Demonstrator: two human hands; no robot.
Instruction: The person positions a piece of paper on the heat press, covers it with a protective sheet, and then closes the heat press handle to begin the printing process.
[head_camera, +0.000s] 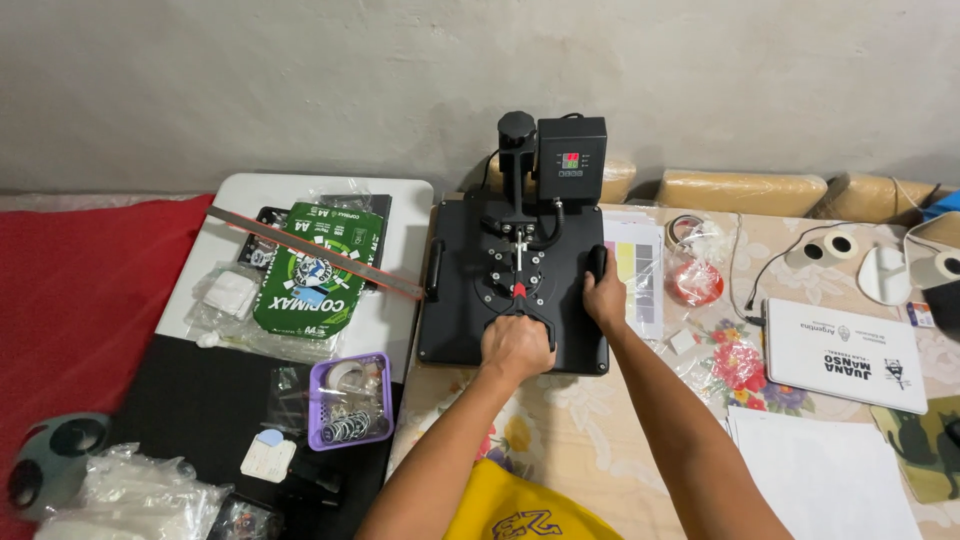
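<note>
A small purple plastic basket on the bench holds metal rings and small clear bits. Right of it sits the flat black heat press. The left hand is clenched around the press's front handle; the right hand grips the black knob on its right edge.

Open passage only along the near edge of the flowered table, between the two forearms and out toward the white paper sheets. Blocked ahead by the black heat press, by its upright column and control box against the wall. Hemmed left by the purple basket, green paper pack and metal ruler; crowded right with tape rolls, cables, white laptop.
</note>
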